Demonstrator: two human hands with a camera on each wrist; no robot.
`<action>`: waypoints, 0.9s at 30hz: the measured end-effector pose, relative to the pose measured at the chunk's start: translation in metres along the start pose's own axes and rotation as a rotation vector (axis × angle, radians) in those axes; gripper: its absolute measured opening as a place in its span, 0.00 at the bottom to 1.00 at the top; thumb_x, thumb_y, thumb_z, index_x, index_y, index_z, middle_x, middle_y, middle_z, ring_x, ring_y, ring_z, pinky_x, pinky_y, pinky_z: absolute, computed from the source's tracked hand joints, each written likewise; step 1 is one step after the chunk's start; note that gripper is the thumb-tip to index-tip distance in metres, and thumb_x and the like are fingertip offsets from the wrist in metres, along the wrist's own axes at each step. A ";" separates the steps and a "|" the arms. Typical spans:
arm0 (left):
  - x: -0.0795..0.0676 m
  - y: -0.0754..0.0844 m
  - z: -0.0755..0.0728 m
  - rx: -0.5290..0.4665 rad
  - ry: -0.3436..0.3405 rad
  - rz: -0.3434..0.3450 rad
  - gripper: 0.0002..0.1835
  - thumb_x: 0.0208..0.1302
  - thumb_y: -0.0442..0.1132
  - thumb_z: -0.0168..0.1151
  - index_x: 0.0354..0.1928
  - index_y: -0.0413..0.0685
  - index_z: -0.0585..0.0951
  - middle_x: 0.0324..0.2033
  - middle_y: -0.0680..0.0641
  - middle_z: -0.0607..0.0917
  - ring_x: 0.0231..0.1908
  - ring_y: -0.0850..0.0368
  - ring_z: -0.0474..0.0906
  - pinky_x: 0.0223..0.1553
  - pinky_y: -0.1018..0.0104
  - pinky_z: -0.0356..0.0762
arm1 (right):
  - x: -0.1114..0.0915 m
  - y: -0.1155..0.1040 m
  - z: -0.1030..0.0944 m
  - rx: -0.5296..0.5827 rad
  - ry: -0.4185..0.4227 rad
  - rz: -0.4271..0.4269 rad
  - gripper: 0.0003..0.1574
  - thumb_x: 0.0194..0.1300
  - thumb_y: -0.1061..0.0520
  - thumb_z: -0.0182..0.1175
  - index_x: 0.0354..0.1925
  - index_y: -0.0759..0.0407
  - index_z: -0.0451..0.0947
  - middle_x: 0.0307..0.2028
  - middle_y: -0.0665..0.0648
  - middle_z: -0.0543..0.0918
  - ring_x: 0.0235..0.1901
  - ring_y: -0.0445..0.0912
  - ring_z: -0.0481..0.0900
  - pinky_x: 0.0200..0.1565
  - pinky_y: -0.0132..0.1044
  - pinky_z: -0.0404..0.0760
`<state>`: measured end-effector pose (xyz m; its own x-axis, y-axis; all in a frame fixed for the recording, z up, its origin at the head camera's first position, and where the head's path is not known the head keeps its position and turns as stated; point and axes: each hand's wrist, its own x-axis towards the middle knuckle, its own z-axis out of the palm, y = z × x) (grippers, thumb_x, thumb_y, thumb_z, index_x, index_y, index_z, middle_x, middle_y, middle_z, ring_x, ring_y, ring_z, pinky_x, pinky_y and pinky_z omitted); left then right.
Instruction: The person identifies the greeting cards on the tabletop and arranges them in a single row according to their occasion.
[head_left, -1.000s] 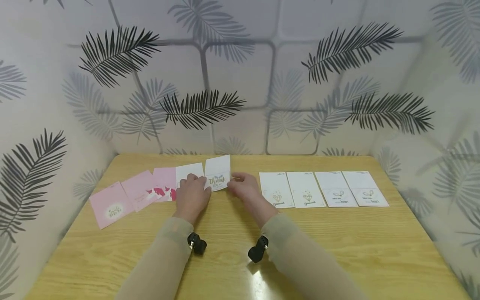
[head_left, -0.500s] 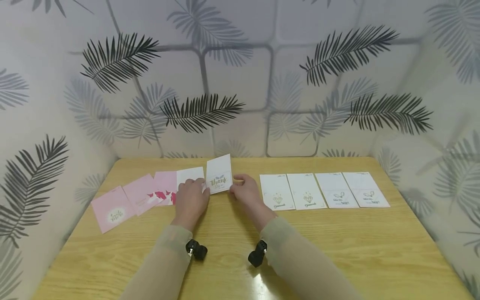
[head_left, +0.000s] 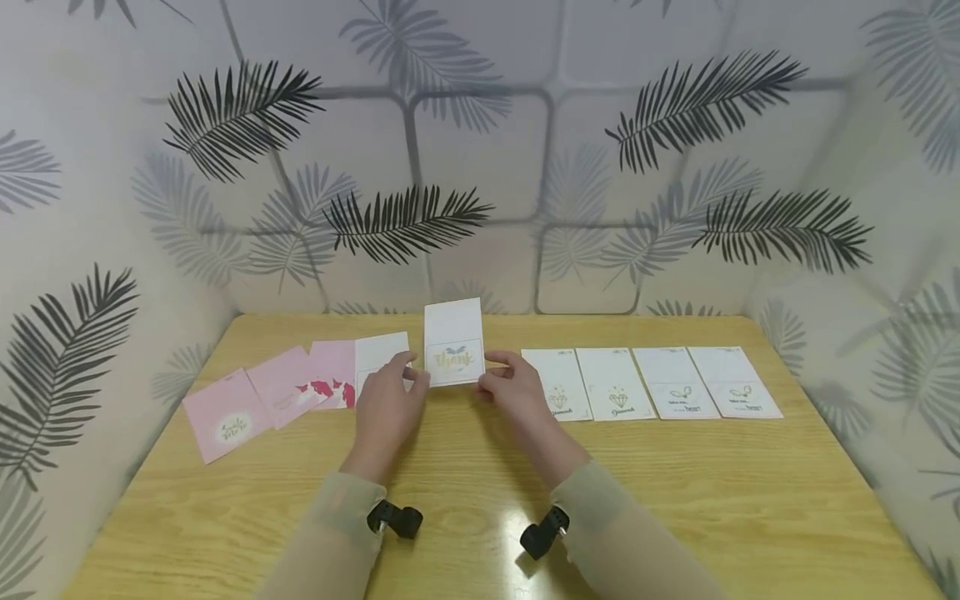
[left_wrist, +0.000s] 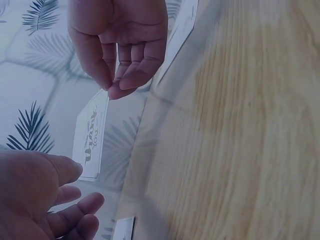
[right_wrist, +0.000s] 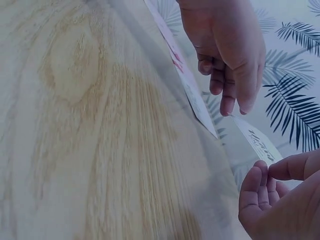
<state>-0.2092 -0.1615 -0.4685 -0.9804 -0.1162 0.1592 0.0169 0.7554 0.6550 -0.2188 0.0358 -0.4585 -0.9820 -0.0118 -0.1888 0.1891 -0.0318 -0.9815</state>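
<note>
A white greeting card [head_left: 453,321] with gold "thank" lettering is raised over the back of the table, tilted towards me. My left hand [head_left: 386,412] pinches its lower left side, the thumb over the card's edge in the left wrist view. At the lower right corner, my right hand [head_left: 522,396] pinches it between thumb and fingers. Another white card [head_left: 382,348] lies just left of it, partly hidden behind my left hand. In the right wrist view, the held card [right_wrist: 257,142] spans the gap between both hands.
Left of the hands, pink cards [head_left: 227,417] overlap in a slanting row, some with red print. On the right lie two white diamond cards [head_left: 611,375] and two white leaf-print cards [head_left: 731,375]. A patterned backdrop [head_left: 480,167] rises behind the wooden table [head_left: 465,500].
The thank-you card has moved right and up, away from the white card beside it. My left hand has left that neighbouring card and now grips the thank-you card's left side.
</note>
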 end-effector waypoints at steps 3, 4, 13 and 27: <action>-0.005 0.005 0.000 -0.025 -0.001 0.015 0.25 0.81 0.45 0.63 0.73 0.42 0.80 0.52 0.41 0.92 0.50 0.41 0.88 0.58 0.41 0.81 | -0.004 -0.002 -0.006 0.018 -0.002 -0.004 0.30 0.75 0.72 0.59 0.72 0.66 0.76 0.44 0.62 0.84 0.48 0.60 0.88 0.58 0.51 0.86; -0.006 0.007 -0.001 -0.032 -0.005 0.014 0.24 0.81 0.44 0.63 0.72 0.42 0.80 0.52 0.41 0.92 0.48 0.42 0.89 0.57 0.41 0.82 | -0.006 -0.003 -0.008 0.025 -0.008 -0.003 0.30 0.75 0.72 0.59 0.72 0.65 0.76 0.44 0.62 0.84 0.48 0.59 0.88 0.59 0.51 0.86; -0.018 0.025 0.001 -0.072 0.004 0.004 0.22 0.79 0.43 0.67 0.70 0.46 0.83 0.47 0.45 0.92 0.38 0.49 0.84 0.41 0.50 0.80 | -0.016 0.001 -0.019 0.036 0.010 -0.032 0.31 0.74 0.73 0.59 0.72 0.64 0.76 0.44 0.62 0.83 0.47 0.59 0.88 0.57 0.52 0.87; -0.031 0.033 0.015 -0.075 0.007 0.009 0.20 0.75 0.40 0.72 0.66 0.46 0.85 0.42 0.50 0.92 0.32 0.56 0.81 0.38 0.53 0.79 | -0.037 0.002 -0.039 -0.280 0.048 -0.127 0.29 0.74 0.66 0.60 0.71 0.60 0.80 0.44 0.60 0.86 0.44 0.56 0.88 0.51 0.46 0.87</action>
<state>-0.1812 -0.1231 -0.4625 -0.9788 -0.1138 0.1703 0.0410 0.7057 0.7073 -0.1819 0.0751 -0.4547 -0.9980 0.0216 -0.0592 0.0627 0.2468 -0.9670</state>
